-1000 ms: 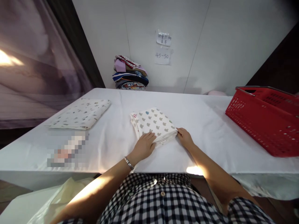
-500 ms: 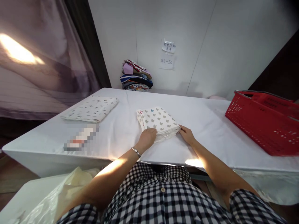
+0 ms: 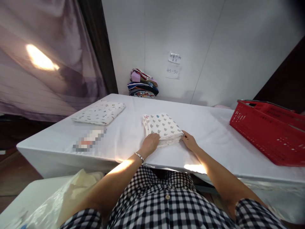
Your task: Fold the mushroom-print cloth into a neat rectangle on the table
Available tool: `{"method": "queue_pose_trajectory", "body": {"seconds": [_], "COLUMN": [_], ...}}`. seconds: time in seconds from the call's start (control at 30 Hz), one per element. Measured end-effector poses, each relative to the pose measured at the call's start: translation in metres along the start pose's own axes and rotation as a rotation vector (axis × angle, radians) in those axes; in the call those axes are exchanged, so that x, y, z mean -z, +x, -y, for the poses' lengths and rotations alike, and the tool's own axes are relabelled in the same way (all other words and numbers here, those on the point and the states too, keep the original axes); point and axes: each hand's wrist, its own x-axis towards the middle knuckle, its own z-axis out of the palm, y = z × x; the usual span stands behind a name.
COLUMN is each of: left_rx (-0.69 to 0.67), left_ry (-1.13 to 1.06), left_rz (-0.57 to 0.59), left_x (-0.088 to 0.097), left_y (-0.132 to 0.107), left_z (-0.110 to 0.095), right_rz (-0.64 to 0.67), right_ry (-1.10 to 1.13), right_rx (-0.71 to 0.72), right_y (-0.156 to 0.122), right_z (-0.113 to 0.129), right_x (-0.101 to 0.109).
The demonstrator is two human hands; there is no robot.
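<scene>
A folded cream cloth with grey mouse-head prints (image 3: 163,128) lies on the white-covered table (image 3: 209,140) in front of me. My left hand (image 3: 149,143) curls round its near left corner, fingers closed on the folded edge. My right hand (image 3: 189,141) touches its near right corner, with the fingertips pressed against the stacked layers. A metal bracelet sits on my left wrist.
A second folded printed cloth (image 3: 101,112) lies at the table's left. A red plastic basket (image 3: 269,125) stands at the right. A pile of folded clothes (image 3: 143,83) sits against the back wall under paper notes (image 3: 173,65). A pale plastic bag (image 3: 59,203) is at lower left.
The view has pulled back and up from the table. My left fingers went from lying flat on the cloth to curling round its near corner. The right hand stays at the other corner.
</scene>
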Motion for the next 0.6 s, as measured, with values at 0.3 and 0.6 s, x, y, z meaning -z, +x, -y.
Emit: {"method": "queue_pose_trajectory", "body": {"seconds": [0.3, 0.6], "left_rx": [0.017, 0.562], "left_ry": [-0.08, -0.342], "left_rz": [0.009, -0.047], "left_x": [0.0, 0.031], "left_y": [-0.02, 0.001], "left_z": [-0.006, 0.014], "right_rz": [0.009, -0.05], "right_ry": [-0.1, -0.099], "right_rx": [0.036, 0.065], "right_y": [-0.002, 0.005], "right_z": [0.011, 0.003], "right_x": [0.002, 0.004]}}
